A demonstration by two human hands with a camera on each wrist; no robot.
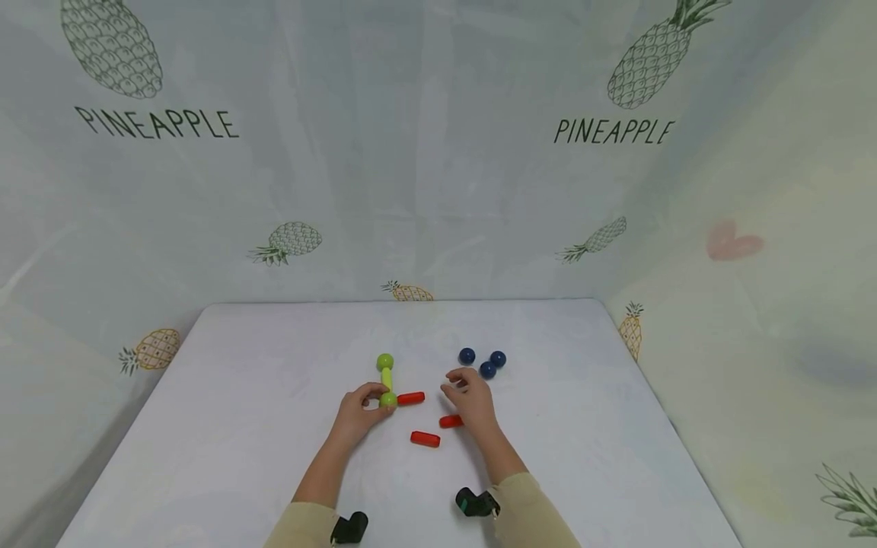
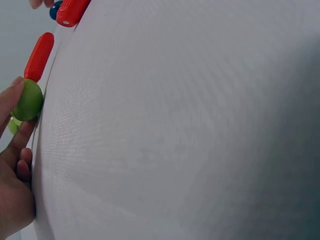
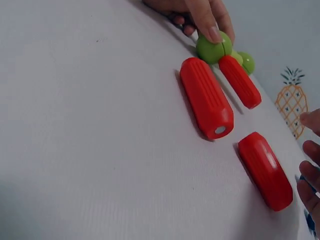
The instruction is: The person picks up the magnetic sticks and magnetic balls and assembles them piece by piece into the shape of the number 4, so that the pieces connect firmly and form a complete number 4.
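Fingers [image 2: 10, 100] of our left hand [image 1: 356, 417] pinch a glossy green ball [image 1: 387, 400] touching a ridged red rod [image 1: 412, 398]; our right hand [image 1: 475, 397], loose and empty, hovers near dark-blue balls [image 1: 488, 370].

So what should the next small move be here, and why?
Probably the right hand should pick up a blue ball: it looks empty and is close by, while the left hand holds the near green ball and the red rod touching it has a free outer end.
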